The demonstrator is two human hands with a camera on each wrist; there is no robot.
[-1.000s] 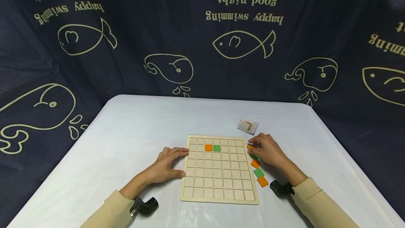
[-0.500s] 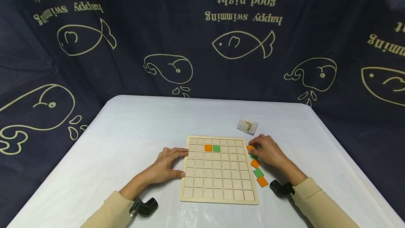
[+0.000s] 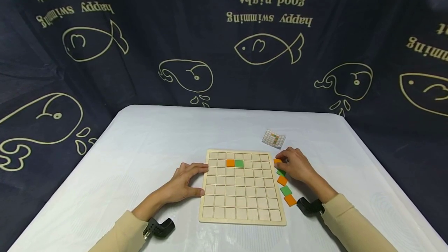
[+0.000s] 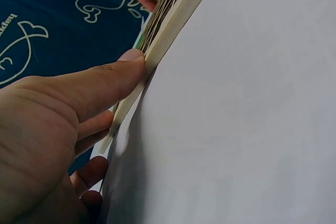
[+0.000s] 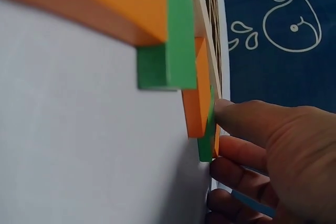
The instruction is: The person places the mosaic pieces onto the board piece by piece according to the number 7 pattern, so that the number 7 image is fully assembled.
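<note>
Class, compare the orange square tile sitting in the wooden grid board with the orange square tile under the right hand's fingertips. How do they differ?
The orange tile in the board sits in a cell beside a green tile; the orange tile by the right hand lies off the wooden grid board on the table. The first is untouched; the second is touched by the right hand. Both are orange squares.

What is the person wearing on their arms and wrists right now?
Both arms wear long beige sleeves: left sleeve, right sleeve. A small black device sits at each wrist, the left wrist device and the right wrist device. The left hand and right hand are bare, with no gloves or rings visible.
</note>
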